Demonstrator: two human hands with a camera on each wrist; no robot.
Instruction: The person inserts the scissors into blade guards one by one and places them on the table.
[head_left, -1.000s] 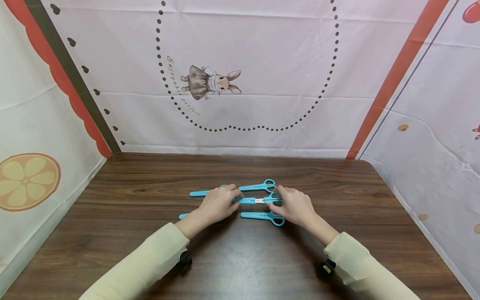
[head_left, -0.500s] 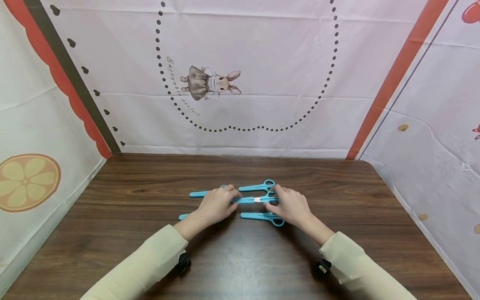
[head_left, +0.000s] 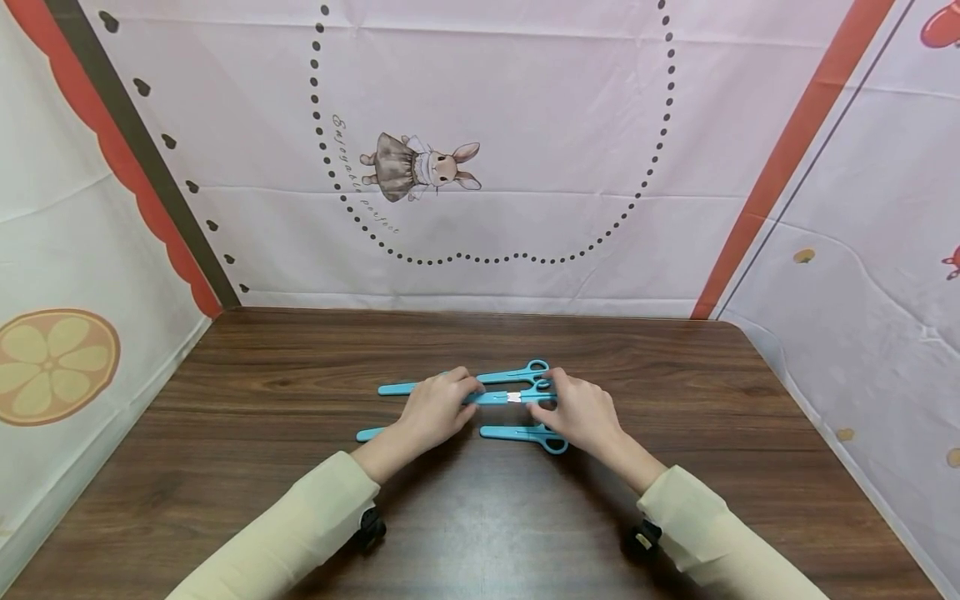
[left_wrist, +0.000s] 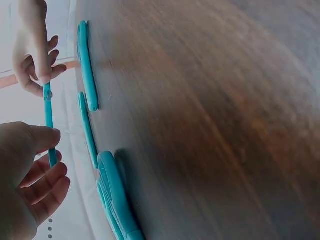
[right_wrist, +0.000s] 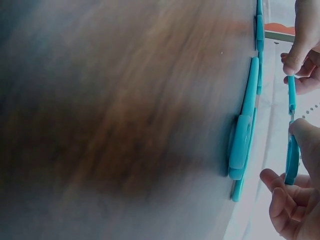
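Note:
Both hands hold one pair of blue scissors [head_left: 536,395] level above the table. My left hand [head_left: 433,411] pinches its blue blade cover [head_left: 492,399] between thumb and fingers. My right hand [head_left: 588,412] grips the handle end, thumb and fingers around the loops [right_wrist: 292,160]. A short stretch of bare metal blade [head_left: 513,397] shows between cover and handles. In the left wrist view the held scissors [left_wrist: 48,111] hang apart from the tabletop. Matching covered scissors lie behind [head_left: 504,376] and in front [head_left: 513,432] of the held pair.
Farther left, two more blue pieces, one at the back [head_left: 396,389] and one nearer [head_left: 370,434], are partly hidden by my left hand and forearm. The brown wooden table [head_left: 480,517] meets a printed cloth [head_left: 562,167] at its back edge.
My right hand has shifted slightly left with the scissors' handles, and the bare metal stretch looks a little shorter. My left hand has stayed nearly in place.

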